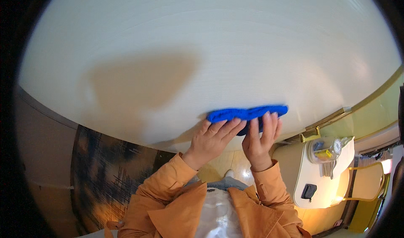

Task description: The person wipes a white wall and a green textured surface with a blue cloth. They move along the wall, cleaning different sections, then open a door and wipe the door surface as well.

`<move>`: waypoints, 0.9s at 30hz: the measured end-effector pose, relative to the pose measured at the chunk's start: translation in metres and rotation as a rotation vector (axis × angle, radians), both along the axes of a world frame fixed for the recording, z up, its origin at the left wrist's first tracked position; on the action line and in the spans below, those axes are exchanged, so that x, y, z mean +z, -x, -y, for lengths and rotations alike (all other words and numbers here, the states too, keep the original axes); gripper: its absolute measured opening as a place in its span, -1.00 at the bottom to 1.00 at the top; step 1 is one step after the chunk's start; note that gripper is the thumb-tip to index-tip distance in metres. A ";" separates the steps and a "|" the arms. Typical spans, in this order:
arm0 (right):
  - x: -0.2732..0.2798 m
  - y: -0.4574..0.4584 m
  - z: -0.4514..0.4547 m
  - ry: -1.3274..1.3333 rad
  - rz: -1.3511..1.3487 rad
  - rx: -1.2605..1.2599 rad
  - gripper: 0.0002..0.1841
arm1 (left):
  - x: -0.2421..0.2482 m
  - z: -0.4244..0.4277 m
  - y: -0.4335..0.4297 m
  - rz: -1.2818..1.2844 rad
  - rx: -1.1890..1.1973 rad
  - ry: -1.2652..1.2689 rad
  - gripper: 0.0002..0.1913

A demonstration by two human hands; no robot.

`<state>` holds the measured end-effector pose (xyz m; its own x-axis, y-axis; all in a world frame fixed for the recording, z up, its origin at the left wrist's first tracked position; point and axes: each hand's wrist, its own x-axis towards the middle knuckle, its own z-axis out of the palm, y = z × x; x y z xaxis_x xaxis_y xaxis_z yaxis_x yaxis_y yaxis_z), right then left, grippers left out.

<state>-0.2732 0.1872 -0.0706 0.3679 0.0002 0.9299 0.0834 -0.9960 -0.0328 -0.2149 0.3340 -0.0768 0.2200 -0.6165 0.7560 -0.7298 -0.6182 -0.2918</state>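
A folded blue cloth lies against the broad pale, smooth surface before me, near its lower edge. My left hand presses the left part of the cloth with its fingers spread over the lower edge. On the right part of the cloth rest the fingertips of my right hand, pointing upward. A darker underside of the cloth shows between the two hands. Whether the fingers grip the cloth or only press it flat is hard to see.
To the lower right stands a white table with a clear plastic jar and a small black pouch. A yellow-framed chair is beyond it. A dark patterned rug lies at lower left. A brass-coloured bracket sits by the surface's right edge.
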 end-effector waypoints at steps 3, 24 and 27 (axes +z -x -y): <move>0.046 -0.006 0.017 -0.035 0.108 0.021 -0.68 | 0.049 0.027 0.000 0.027 -0.052 0.120 -0.57; 0.050 0.008 0.098 -0.074 0.196 -0.032 -0.71 | 0.045 0.116 0.016 0.062 -0.064 0.041 -0.57; 0.020 0.017 0.107 -0.088 0.131 -0.034 -0.72 | 0.016 0.121 0.019 0.074 -0.024 -0.017 -0.55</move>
